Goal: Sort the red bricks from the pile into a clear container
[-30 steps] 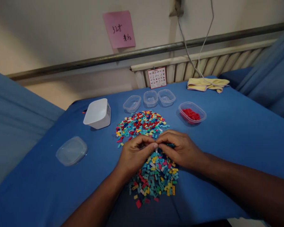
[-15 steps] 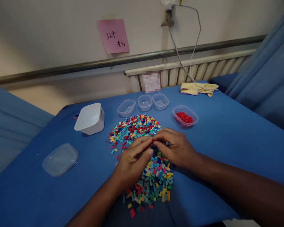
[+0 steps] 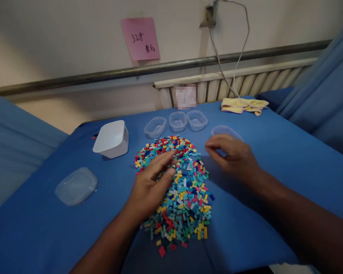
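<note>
Okay, my left grip is apart over the bricks; right grip, can't tell, hides part of a tub toward surface far edge.

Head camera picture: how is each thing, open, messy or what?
Bricks: loose, heaped.
Left hand: open.
Right hand: curled; can't tell whether it holds anything.
White box: open, upright.
Three small clear tubs: lidless, upright.
Fourth tub: partly hidden.
Clear lid: flat.
Yellow cloth: crumpled.
Pink note: stuck up.
</note>
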Demonstrator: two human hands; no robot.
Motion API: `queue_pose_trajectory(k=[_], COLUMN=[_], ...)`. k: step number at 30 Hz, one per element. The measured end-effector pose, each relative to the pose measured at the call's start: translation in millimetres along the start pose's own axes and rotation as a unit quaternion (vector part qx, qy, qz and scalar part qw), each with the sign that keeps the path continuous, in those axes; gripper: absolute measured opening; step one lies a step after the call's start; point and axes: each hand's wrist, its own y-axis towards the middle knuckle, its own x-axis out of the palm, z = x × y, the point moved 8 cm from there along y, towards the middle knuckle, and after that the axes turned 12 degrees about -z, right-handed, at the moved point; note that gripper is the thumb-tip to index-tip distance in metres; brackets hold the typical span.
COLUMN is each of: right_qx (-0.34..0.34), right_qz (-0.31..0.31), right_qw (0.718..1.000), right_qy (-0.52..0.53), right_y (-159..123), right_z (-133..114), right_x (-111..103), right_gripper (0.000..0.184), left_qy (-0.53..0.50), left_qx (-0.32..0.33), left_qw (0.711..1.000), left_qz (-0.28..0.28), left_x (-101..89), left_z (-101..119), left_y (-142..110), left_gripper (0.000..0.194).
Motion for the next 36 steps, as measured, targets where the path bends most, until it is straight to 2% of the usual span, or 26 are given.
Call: queue_pose_trajectory(k=[2,4,7,9,12,15,17,20,23,26,29,33,36], right_qx=[0.049,0.099,0.111,0.114,0.137,0.144,0.135,0.118,0.051,-0.013,-0.033,-0.051,-0.056], right_qz=[-0.011,-0.029,-0.042,-0.043,-0.073,-0.089,-0.084,-0.067,-0.058,-0.070,-0.104,-0.148,-0.167], right_qw=[0.996,0.985,0.980,0.980,0.974,0.971,0.973,0.976,0.986,0.994,0.994,0.985,0.980], right_qy=[-0.076,-0.138,-0.161,-0.160,-0.168,-0.170,-0.169,-0.172,-0.145,-0.080,-0.002,0.071,0.088], right_y=[-0.8,-4.3,-11.3,-15.9,-20.4,-21.6,-21.2,-20.7,-21.4,-24.7,-27.8,-31.6,-35.2], right_z=[28.3,57.0,81.2,86.7,90.5,91.1,88.9,80.7,60.9,39.0,22.5,8.7,8.9], right_x=[-15.1,-24.2,-26.7,-26.0,-21.8,-20.1,-20.4,-19.7,-12.1,1.0,17.6,38.6,49.5], right_gripper=[0.017,0.022,0.029,0.029,0.030,0.032,0.032,0.032,0.029,0.025,0.028,0.024,0.023], left_qy=[-0.005,0.018,0.074,0.123,0.166,0.204,0.239,0.291,0.335,0.336,0.322,0.334,0.368], left_qx=[-0.058,-0.098,-0.144,-0.174,-0.213,-0.226,-0.200,-0.127,-0.103,-0.134,-0.157,-0.136,-0.118], left_qw=[0.993,0.983,0.976,0.972,0.963,0.952,0.949,0.945,0.931,0.926,0.929,0.929,0.916], left_qz=[0.101,0.152,0.145,0.102,0.022,-0.025,-0.042,-0.073,-0.106,-0.104,-0.092,-0.080,-0.103], left_x=[-34.4,-65.5,-97.9,-106.6,-104.7,-99.7,-95.3,-82.6,-69.8,-70.1,-75.3,-76.9,-71.1], left_z=[-12.7,-26.0,-46.4,-57.6,-70.3,-74.5,-70.8,-59.1,-54.1,-57.0,-60.3,-56.7,-52.5], left_y=[-2.9,-7.7,-14.9,-18.5,-22.8,-26.1,-25.6,-22.5,-21.3,-23.2,-26.5,-26.8,-25.1], left_gripper=[0.045,0.044,0.040,0.035,0.034,0.033,0.031,0.034,0.032,0.029,0.032,0.036,0.036])
